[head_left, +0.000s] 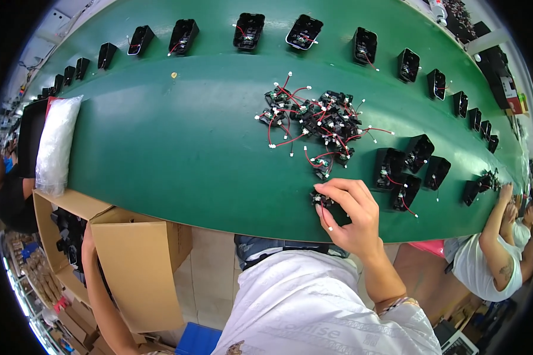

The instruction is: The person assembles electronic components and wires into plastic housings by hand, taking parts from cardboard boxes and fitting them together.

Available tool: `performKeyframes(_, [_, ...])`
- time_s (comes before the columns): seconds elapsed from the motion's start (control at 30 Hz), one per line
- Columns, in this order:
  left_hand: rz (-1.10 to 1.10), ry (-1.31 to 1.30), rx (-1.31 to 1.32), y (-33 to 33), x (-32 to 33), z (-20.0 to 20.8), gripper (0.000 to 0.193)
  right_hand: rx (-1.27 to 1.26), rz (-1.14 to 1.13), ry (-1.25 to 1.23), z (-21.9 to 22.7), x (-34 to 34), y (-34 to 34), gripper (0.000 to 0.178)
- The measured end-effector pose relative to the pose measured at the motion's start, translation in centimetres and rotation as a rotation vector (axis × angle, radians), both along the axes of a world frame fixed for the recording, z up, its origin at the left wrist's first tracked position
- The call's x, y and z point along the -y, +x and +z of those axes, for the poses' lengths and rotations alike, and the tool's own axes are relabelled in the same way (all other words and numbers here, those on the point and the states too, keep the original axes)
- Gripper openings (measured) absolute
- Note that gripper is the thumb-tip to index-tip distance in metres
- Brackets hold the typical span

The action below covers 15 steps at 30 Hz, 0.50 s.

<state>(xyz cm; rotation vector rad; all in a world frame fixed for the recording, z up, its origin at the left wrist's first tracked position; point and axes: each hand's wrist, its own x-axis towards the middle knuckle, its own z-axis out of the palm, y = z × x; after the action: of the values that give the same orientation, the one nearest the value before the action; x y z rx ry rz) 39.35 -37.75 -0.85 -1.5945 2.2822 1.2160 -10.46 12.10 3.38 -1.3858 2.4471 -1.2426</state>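
My right hand rests at the near edge of the green table, fingers pinched on a small black circuit board with a red wire. Just beyond it lies a pile of similar small boards with red and black wires. To the right of that hand stands a cluster of open black plastic housings. My left hand reaches down into an open cardboard box of black parts at the lower left. Its fingers are hidden by the box contents.
A row of black housings runs along the table's far edge. A white plastic bag lies at the left end. A co-worker in a white shirt touches housings at the right. Another person sits far left.
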Motion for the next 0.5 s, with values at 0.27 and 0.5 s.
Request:
performKeyframes(0.27, [0.094, -0.136, -0.038, -3.3, -3.1, 2.0, 0.06, 0.11, -0.025, -0.069, 0.0, -0.7, -0.3, 0.037])
performKeyframes(0.5, [0.176, -0.241, -0.087, -6.0, -6.2, 2.8, 0.061, 0.134, -0.009, -0.076, -0.5, -0.9, -0.7, 0.038])
